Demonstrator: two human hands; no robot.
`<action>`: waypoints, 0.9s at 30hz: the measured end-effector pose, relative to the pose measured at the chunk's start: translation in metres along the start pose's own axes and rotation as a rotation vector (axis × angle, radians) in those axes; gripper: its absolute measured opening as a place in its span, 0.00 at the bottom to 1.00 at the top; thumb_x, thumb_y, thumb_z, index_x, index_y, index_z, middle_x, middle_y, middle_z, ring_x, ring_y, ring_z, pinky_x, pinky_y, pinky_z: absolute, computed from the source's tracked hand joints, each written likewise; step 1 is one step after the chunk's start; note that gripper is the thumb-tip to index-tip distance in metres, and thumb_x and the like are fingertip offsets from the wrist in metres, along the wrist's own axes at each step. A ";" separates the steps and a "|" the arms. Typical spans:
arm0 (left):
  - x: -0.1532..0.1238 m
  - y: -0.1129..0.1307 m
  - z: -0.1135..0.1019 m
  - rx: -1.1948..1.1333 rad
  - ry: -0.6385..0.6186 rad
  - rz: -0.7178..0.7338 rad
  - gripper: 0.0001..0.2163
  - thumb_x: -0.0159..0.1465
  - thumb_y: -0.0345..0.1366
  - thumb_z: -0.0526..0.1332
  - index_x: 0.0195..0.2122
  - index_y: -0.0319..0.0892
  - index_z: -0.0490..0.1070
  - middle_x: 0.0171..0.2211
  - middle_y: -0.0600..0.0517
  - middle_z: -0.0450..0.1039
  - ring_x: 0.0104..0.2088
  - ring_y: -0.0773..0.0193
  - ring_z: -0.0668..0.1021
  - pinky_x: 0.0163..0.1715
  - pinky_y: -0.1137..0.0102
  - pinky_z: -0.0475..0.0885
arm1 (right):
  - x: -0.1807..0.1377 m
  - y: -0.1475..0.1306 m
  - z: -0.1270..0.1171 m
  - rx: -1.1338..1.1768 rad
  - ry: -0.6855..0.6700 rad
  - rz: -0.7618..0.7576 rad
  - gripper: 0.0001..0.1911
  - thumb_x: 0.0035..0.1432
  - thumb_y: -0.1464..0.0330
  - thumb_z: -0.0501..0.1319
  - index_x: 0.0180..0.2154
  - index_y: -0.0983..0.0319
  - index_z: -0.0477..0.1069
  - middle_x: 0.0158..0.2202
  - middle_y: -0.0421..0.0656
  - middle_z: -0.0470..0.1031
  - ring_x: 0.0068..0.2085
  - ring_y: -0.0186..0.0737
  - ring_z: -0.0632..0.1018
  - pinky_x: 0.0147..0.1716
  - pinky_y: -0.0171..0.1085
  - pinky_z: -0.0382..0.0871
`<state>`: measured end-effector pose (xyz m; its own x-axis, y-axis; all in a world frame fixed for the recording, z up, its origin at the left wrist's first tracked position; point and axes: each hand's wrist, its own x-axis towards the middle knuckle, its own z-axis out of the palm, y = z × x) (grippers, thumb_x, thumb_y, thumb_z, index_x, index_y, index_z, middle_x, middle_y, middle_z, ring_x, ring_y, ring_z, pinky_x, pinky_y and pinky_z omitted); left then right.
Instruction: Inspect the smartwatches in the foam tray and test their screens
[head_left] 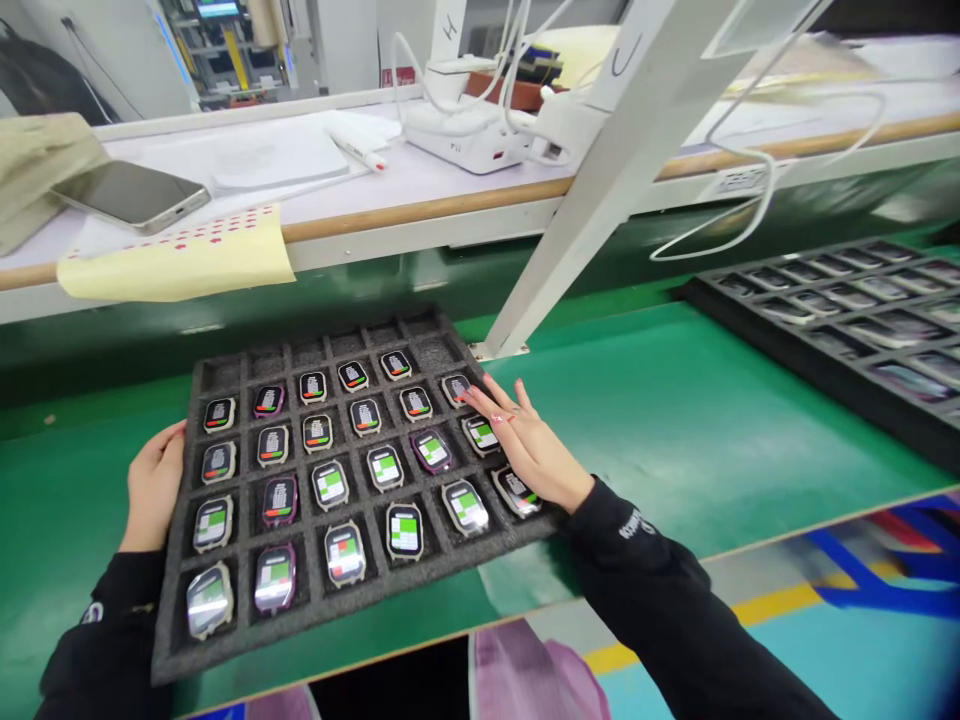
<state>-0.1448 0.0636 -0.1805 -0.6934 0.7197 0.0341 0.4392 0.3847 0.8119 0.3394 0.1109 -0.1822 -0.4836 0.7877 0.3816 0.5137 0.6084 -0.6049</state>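
Note:
A black foam tray (247,640) lies on the green belt in front of me, with several smartwatch bodies (404,529) in its square pockets, screens lit. My left hand (154,485) grips the tray's left edge, fingers curled round it. Over the tray's right side my right hand (525,443) lies flat with fingers stretched out, resting on the foam near the watches at that edge. The back row of pockets is mostly empty.
A second black tray (825,370) of watches sits at the right on the green belt (675,420). A white post (600,190) slants up behind my tray. The shelf above carries a phone (131,193), a yellow sticker sheet (180,262), a white power strip (465,135) and cables.

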 end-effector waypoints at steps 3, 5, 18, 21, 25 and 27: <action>-0.001 0.001 0.000 -0.018 -0.007 0.008 0.17 0.61 0.37 0.57 0.47 0.38 0.78 0.49 0.47 0.80 0.52 0.50 0.78 0.59 0.56 0.69 | -0.002 0.002 0.001 -0.011 0.050 0.002 0.25 0.80 0.62 0.38 0.69 0.60 0.58 0.66 0.45 0.61 0.70 0.52 0.53 0.68 0.67 0.35; -0.002 0.001 0.000 -0.029 -0.012 0.017 0.16 0.61 0.38 0.57 0.47 0.39 0.78 0.49 0.48 0.80 0.52 0.51 0.78 0.59 0.57 0.69 | -0.004 0.003 0.001 -0.003 0.092 0.010 0.25 0.80 0.63 0.38 0.70 0.60 0.57 0.65 0.46 0.63 0.70 0.52 0.54 0.68 0.68 0.36; -0.016 0.002 -0.004 -0.180 -0.063 0.045 0.18 0.60 0.44 0.60 0.47 0.40 0.78 0.51 0.46 0.78 0.55 0.50 0.76 0.62 0.56 0.67 | 0.004 -0.007 0.004 -0.164 0.172 -0.065 0.25 0.78 0.68 0.39 0.68 0.66 0.58 0.62 0.51 0.67 0.69 0.52 0.58 0.69 0.66 0.40; -0.023 0.007 -0.004 -0.259 -0.129 0.052 0.22 0.59 0.46 0.62 0.52 0.41 0.76 0.54 0.46 0.77 0.57 0.50 0.75 0.61 0.59 0.69 | 0.003 -0.006 0.005 -0.203 0.186 -0.060 0.25 0.77 0.68 0.38 0.68 0.67 0.58 0.62 0.52 0.68 0.69 0.52 0.55 0.69 0.66 0.39; -0.031 0.014 -0.004 -0.329 -0.215 0.092 0.25 0.59 0.46 0.65 0.57 0.44 0.73 0.60 0.48 0.72 0.62 0.50 0.71 0.62 0.63 0.69 | 0.004 -0.003 0.005 -0.258 0.016 -0.049 0.26 0.76 0.68 0.38 0.64 0.72 0.62 0.59 0.55 0.70 0.70 0.56 0.52 0.67 0.71 0.40; -0.033 0.015 -0.004 -0.363 -0.269 0.106 0.27 0.59 0.46 0.65 0.60 0.44 0.71 0.62 0.48 0.70 0.64 0.50 0.69 0.63 0.62 0.67 | 0.006 -0.006 0.005 -0.272 0.017 -0.059 0.26 0.76 0.69 0.38 0.64 0.74 0.62 0.60 0.57 0.69 0.70 0.56 0.51 0.66 0.71 0.41</action>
<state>-0.1177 0.0430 -0.1674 -0.4620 0.8868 0.0143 0.2382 0.1086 0.9651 0.3302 0.1120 -0.1798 -0.5077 0.7501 0.4237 0.6575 0.6552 -0.3721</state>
